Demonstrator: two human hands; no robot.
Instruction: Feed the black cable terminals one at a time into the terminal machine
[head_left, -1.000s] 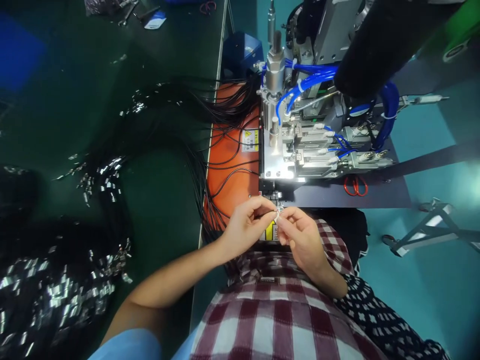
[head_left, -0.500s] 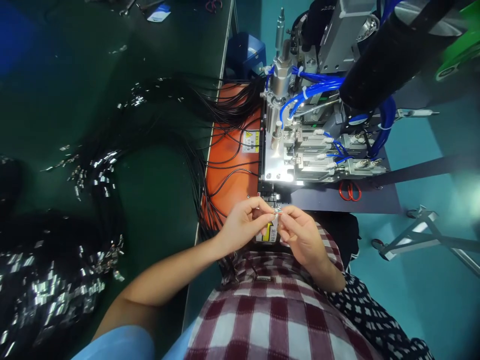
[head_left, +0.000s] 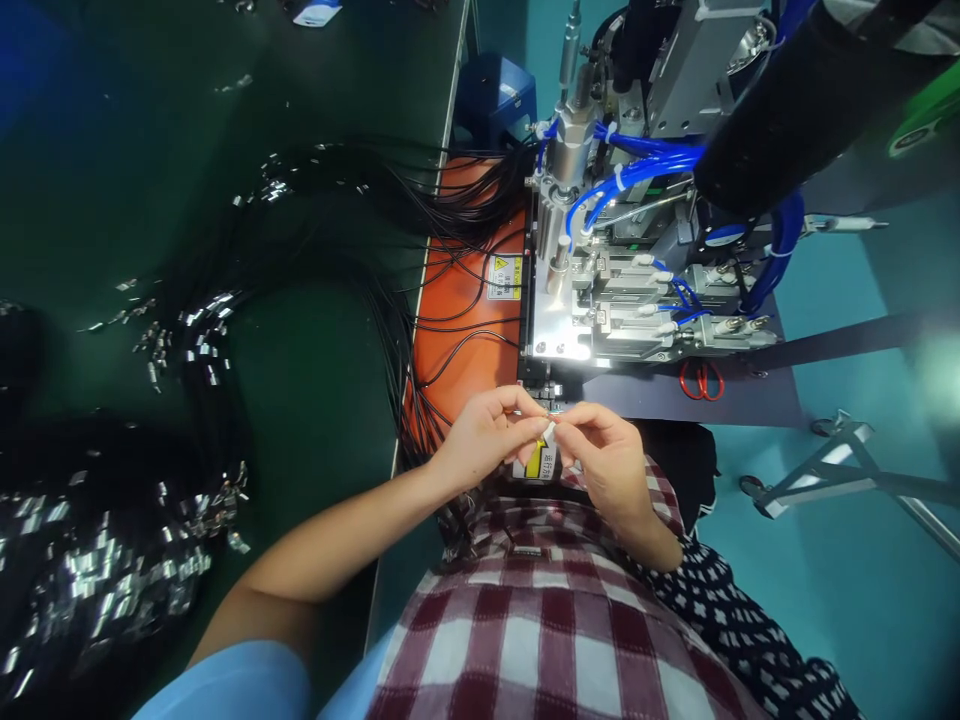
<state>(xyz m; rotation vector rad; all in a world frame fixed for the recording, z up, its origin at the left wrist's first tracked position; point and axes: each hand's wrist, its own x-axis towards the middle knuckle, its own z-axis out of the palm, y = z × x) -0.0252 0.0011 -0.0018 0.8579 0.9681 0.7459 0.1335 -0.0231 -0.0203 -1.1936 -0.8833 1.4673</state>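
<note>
My left hand [head_left: 491, 438] pinches a tiny cable end between thumb and forefinger, in front of the machine's near edge. My right hand [head_left: 606, 462] meets it from the other side, its thumb and forefinger closed on the same small piece. The fingertips nearly touch and hide most of it. Just beneath them is a white label with a yellow arrow [head_left: 536, 460]. Behind my hands stands a metal machine [head_left: 559, 335] with air cylinders and blue tubes. Black cables [head_left: 480, 212] run from it across an orange surface [head_left: 469, 375].
On the dark green table [head_left: 315, 370] at left lie bundles of black cables with shiny metal ends [head_left: 97, 570]. Red-handled scissors [head_left: 702, 380] rest on the machine's base plate. A blue stool [head_left: 495, 95] stands behind, and a wheeled metal stand [head_left: 817, 465] at right.
My fingertips have drawn closer together over the small piece, covering the reddish wire that showed between them. The whole view has shifted slightly.
</note>
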